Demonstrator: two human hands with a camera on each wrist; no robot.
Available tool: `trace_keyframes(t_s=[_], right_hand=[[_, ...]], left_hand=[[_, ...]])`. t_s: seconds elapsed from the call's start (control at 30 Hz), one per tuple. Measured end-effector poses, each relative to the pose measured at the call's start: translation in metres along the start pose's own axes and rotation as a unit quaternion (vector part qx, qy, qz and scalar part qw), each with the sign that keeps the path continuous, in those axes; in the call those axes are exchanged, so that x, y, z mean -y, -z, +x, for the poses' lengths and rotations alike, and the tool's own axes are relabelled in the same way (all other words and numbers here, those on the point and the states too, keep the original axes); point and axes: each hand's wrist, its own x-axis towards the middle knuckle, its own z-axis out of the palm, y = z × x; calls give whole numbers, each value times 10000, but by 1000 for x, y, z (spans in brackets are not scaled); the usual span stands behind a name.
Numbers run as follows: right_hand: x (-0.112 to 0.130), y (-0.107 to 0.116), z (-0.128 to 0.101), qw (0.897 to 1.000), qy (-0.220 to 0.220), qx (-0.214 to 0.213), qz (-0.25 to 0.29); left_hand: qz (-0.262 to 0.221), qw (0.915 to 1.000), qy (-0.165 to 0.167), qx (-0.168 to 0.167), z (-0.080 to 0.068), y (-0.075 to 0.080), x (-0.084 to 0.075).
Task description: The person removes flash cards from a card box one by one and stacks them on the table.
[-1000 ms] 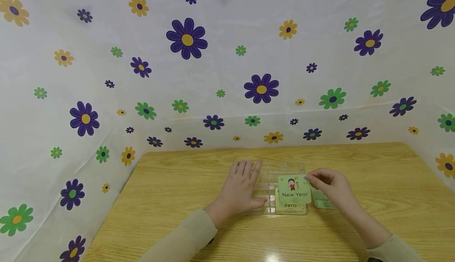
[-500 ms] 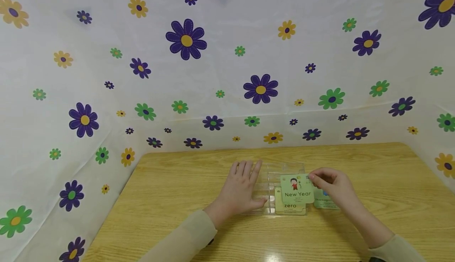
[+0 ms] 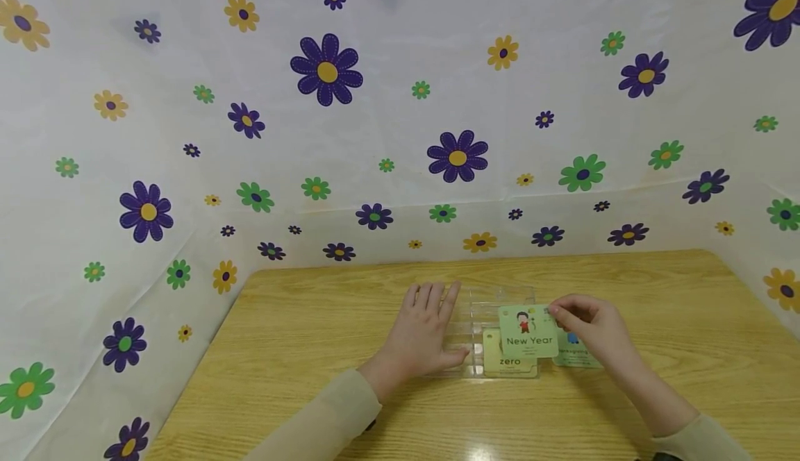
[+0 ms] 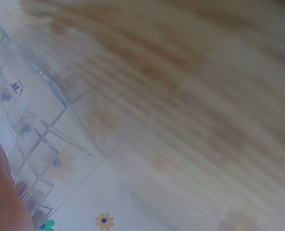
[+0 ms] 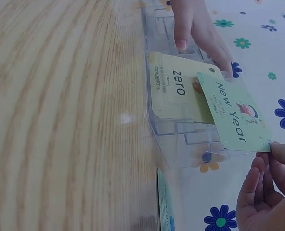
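Note:
My right hand (image 3: 590, 328) pinches the upper right corner of a green "New Year" flash card (image 3: 528, 332) between thumb and fingertip. That card is lifted and tilted over the right part of a clear plastic card rack (image 3: 464, 315). A yellow "zero" card (image 3: 500, 365) stands in the rack's front slot, its upper part overlapped by the green card. My left hand (image 3: 420, 332) rests on the rack's left side with fingers spread and straight. In the right wrist view, the left thumb (image 5: 181, 36) sits on the rack close to the yellow card.
Right of the rack, a green "Thanksgiving" card (image 3: 576, 358) lies on the wooden table (image 3: 312, 308), partly covered by my right hand. A white flowered cloth (image 3: 400, 128) hangs behind the table and along both sides.
My right hand has drawn the "New Year" card slightly to the right, uncovering more of the "zero" card. The left hand has stayed in place on the rack.

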Motion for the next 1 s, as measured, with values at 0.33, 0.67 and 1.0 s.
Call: trace_keyframes(t_s=[0.33, 0.67, 1.0], right_hand=[[-2, 6, 0, 9998, -174, -55, 46], [1, 12, 2, 9996, -163, -57, 203], [-1, 19, 2, 9995, -281, -112, 116]], left_hand=[[-110, 9999, -19, 44, 0, 2, 0], [-101, 9999, 25, 79, 1, 2, 0], [-100, 9999, -18, 18, 0, 4, 0]])
